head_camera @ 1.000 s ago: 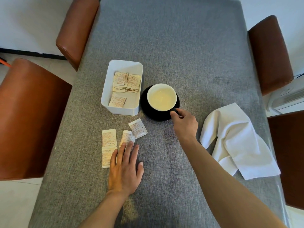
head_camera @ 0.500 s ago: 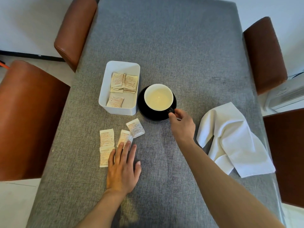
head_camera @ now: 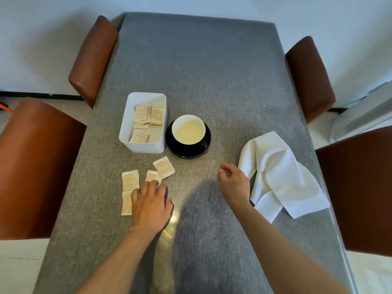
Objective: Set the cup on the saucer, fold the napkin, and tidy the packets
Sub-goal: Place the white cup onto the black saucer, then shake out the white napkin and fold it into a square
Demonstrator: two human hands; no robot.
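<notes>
A black cup (head_camera: 188, 130) with a pale inside stands on the black saucer (head_camera: 191, 150) at mid-table. Several loose packets (head_camera: 163, 167) lie on the cloth in front of the white box (head_camera: 142, 143), which holds more packets. My left hand (head_camera: 149, 205) rests flat on the table, its fingertips touching the nearest packets. My right hand (head_camera: 234, 183) hovers empty between the saucer and the crumpled white napkin (head_camera: 280, 177), fingers loosely curled and apart.
The grey cloth-covered table (head_camera: 212, 71) runs away from me. Brown chairs (head_camera: 93, 58) stand along both long sides, two left and two right. A white appliance (head_camera: 360, 111) sits on the floor at the far right.
My right hand has let go of the cup's handle and drawn back toward me and the napkin. My left hand has curled its fingers slightly on the packets. The view has pulled back.
</notes>
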